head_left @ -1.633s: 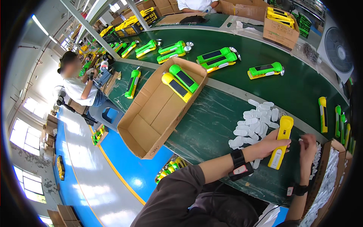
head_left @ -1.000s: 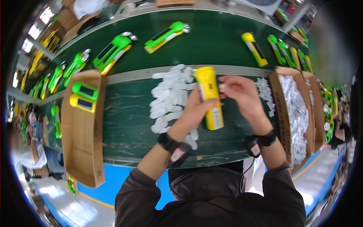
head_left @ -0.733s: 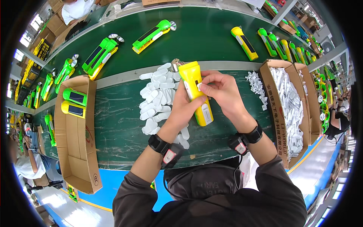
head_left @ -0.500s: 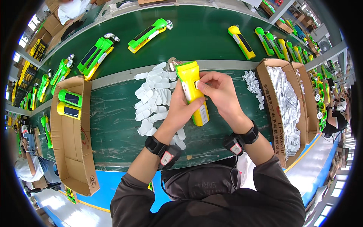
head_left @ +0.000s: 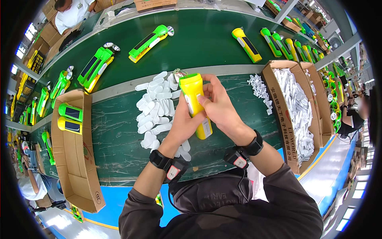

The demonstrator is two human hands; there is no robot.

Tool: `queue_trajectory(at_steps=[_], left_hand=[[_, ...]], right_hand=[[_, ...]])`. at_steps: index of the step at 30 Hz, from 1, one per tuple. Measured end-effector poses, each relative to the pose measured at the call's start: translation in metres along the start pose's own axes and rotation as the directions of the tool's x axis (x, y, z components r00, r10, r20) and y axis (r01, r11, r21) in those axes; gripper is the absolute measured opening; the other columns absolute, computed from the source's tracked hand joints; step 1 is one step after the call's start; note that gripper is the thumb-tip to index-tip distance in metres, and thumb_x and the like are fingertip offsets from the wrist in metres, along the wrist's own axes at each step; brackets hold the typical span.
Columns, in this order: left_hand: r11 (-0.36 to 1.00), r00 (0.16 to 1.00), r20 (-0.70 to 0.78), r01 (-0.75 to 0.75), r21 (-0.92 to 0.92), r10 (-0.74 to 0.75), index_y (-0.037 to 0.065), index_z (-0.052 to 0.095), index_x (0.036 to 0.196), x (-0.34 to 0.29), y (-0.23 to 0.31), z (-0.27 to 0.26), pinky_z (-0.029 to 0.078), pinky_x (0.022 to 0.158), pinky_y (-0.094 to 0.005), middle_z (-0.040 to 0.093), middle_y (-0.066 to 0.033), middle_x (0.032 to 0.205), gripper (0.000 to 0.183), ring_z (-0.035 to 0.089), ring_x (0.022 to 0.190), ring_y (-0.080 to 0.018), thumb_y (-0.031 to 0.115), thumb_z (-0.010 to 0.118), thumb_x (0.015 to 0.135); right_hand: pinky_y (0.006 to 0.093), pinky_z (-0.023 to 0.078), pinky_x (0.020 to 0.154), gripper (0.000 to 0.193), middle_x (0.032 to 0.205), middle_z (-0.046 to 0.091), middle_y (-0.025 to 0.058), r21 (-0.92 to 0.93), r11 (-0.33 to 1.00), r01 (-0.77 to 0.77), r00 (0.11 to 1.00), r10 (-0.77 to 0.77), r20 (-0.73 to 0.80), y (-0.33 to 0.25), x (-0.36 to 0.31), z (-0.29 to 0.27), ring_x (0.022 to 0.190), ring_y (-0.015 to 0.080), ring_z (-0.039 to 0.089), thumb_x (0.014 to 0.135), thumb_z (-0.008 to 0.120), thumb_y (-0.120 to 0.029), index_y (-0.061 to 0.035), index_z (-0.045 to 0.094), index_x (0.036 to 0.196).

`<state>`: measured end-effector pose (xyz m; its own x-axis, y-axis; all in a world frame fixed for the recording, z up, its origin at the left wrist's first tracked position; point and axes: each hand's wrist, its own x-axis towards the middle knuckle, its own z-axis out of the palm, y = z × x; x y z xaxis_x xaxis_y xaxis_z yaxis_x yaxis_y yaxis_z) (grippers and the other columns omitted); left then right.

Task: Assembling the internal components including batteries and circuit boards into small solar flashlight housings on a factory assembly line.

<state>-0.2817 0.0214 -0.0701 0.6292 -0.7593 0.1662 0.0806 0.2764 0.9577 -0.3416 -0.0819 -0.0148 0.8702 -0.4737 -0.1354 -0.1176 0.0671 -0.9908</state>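
A yellow flashlight (head_left: 190,85) with some green at its head is upright between my hands over the green table. My left hand (head_left: 184,121) wraps round its body from the left, thumb across the front. From the right, my right hand (head_left: 221,107) grips it, fingers curled behind and thumb pressed at a small white switch piece (head_left: 199,96) on its front. A loose metallic lamp part (head_left: 179,73) shows behind the flashlight's head. White oval covers (head_left: 153,105) lie heaped left of my hands, and small white pieces (head_left: 260,91) lie to the right.
An open cardboard box (head_left: 79,181) with two flashlights stands at left. Another box (head_left: 292,147), full of white parts, stands at right. Beyond the table, a green conveyor belt (head_left: 199,44) carries several flashlights. A person (head_left: 73,16) sits at the far left.
My right thumb has gone from pinching the small white piece to pressing flat on the flashlight's front, with the fingers now behind it. The flashlights on the belt appear slightly shifted left.
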Motion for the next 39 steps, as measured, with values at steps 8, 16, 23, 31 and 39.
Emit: queue_trajectory(at_steps=[8, 16, 23, 31, 39], left_hand=[[0.984, 0.996, -0.041, 0.077, -0.163, -0.084, 0.005, 0.032, 0.133, 0.000, -0.001, 0.001, 0.048, 0.092, -0.0339, 0.054, -0.0129, 0.121, 0.055, 0.056, 0.110, -0.0196, -0.003, 0.054, 0.083], [0.892, 0.992, -0.118, -0.009, -0.452, -0.050, -0.001, 0.027, 0.140, 0.009, 0.013, -0.012, 0.036, 0.108, -0.0426, 0.044, -0.0234, 0.136, 0.054, 0.045, 0.127, -0.0316, 0.020, 0.047, 0.095], [0.973, 0.996, -0.032, 0.078, -0.218, -0.087, -0.003, 0.035, 0.136, 0.019, -0.006, -0.019, 0.040, 0.103, -0.0407, 0.047, -0.0147, 0.133, 0.049, 0.047, 0.123, -0.0253, 0.029, 0.044, 0.100], [0.257, 0.771, -0.081, -0.110, 0.960, 0.631, -0.006, 0.039, 0.125, 0.105, 0.022, -0.103, 0.040, 0.096, -0.0424, 0.046, -0.0241, 0.117, 0.064, 0.047, 0.110, -0.0393, 0.016, 0.071, 0.074], [0.092, 0.937, -0.274, 0.260, 0.961, 0.214, -0.005, 0.041, 0.120, 0.173, 0.017, -0.172, 0.045, 0.090, -0.0477, 0.054, -0.0214, 0.109, 0.079, 0.053, 0.108, -0.0368, 0.033, 0.080, 0.063]], right_hand=[[0.0297, 0.045, 0.081, 0.044, 0.103, 0.054, 0.0093, 0.033, 0.999, 0.005, 1.000, -0.005, 0.017, 0.003, 0.001, 0.000, 0.092, 0.0150, 0.052, 0.091, 0.051, 0.001, -0.0039, 0.037, 0.133], [0.0330, 0.048, 0.089, 0.053, 0.126, 0.054, 0.0117, 0.444, 0.739, -0.506, 0.780, 0.172, 0.602, 0.011, -0.032, -0.042, 0.113, 0.0203, 0.056, 0.097, 0.053, -0.024, -0.0017, 0.033, 0.141], [0.0274, 0.047, 0.082, 0.061, 0.123, 0.058, 0.0063, 0.555, 0.680, -0.479, 0.797, 0.072, 0.600, 0.013, -0.010, -0.065, 0.105, 0.0167, 0.059, 0.090, 0.061, -0.023, -0.0024, 0.035, 0.142], [0.0333, 0.052, 0.063, 0.060, 0.080, 0.069, 0.0160, -0.736, 0.653, 0.178, 0.853, -0.476, -0.216, 0.050, 0.115, -0.147, 0.070, 0.0215, 0.067, 0.062, 0.078, -0.023, -0.0027, 0.061, 0.116], [0.0440, 0.050, 0.073, 0.047, 0.086, 0.067, 0.0207, -0.859, 0.503, 0.098, 0.803, -0.550, -0.230, 0.056, 0.182, -0.153, 0.081, 0.0385, 0.066, 0.070, 0.071, -0.015, -0.0006, 0.059, 0.113]])
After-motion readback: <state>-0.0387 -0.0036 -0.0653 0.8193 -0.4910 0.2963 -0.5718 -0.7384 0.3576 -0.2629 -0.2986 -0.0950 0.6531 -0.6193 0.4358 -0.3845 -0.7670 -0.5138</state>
